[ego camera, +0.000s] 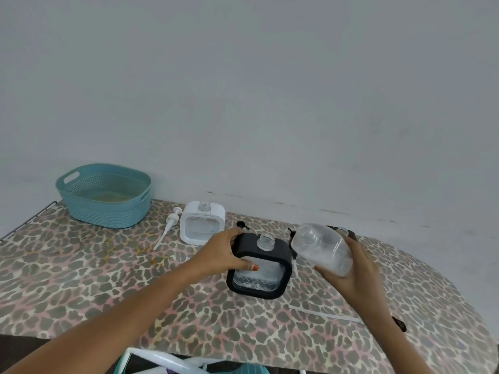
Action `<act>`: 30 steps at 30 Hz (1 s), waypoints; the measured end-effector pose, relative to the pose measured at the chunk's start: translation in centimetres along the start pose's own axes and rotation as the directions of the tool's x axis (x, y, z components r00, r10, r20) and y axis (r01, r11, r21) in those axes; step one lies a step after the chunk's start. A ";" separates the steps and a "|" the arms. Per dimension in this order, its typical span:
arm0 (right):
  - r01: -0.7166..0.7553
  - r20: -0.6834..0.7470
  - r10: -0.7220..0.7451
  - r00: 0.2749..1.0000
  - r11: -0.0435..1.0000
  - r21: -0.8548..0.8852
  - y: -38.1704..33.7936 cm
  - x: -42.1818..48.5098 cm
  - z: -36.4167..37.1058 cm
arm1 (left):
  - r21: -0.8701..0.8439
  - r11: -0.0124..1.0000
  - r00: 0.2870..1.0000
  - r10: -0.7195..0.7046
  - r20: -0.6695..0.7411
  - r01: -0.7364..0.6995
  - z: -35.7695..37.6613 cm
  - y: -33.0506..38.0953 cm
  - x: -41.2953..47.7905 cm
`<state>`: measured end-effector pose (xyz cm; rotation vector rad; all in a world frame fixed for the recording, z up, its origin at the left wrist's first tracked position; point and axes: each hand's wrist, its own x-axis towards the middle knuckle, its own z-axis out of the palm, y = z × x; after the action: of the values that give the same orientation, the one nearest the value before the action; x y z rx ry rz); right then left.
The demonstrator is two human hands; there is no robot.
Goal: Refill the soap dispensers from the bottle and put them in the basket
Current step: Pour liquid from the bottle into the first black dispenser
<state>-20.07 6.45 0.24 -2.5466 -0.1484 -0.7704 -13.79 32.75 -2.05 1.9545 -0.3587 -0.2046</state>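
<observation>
Both forearms bare as far as the frame shows, no fabric on either. Left hand (218,255): orange-red painted thumbnail (255,267), polish even and opaque. Right hand (359,276): a fleck of similar orange at one fingertip (too small to confirm as polish). Right wrist: dark narrow band (399,324), only its outer edge visible, slightly glossy; material cannot be told.

Left grip (221,252) clasps, thumb nearest; right grip (356,276) clasps from beneath, fingers curled.
</observation>
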 end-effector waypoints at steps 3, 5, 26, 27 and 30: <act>-0.132 0.040 0.131 0.991 0.990 0.040 1.8 -1.0 -0.1 | -0.007 1.000 1.000 -0.010 -0.029 0.009 0.3 0.2 1.9; -0.189 0.039 0.187 0.982 0.979 0.081 2.6 -1.6 -0.3 | -0.011 1.000 0.999 -0.029 -0.046 0.029 0.5 0.1 3.4; -0.519 -0.019 0.580 0.814 0.741 0.426 7.3 -3.8 -2.4 | 0.009 0.997 0.994 -0.079 -0.073 0.080 3.1 -4.3 12.6; -0.526 -0.017 0.590 0.807 0.731 0.435 7.5 -3.8 -2.5 | 0.014 0.997 0.995 -0.071 -0.065 0.072 3.1 -4.4 12.6; -0.546 -0.028 0.624 0.781 0.703 0.455 8.0 -3.8 -2.6 | 0.020 0.999 0.998 -0.047 -0.031 0.048 3.3 -4.7 12.2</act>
<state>-22.61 -1.67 -3.20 -1.9092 0.4974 -0.6137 -2.62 27.50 -7.41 1.9862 -0.2960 -0.2026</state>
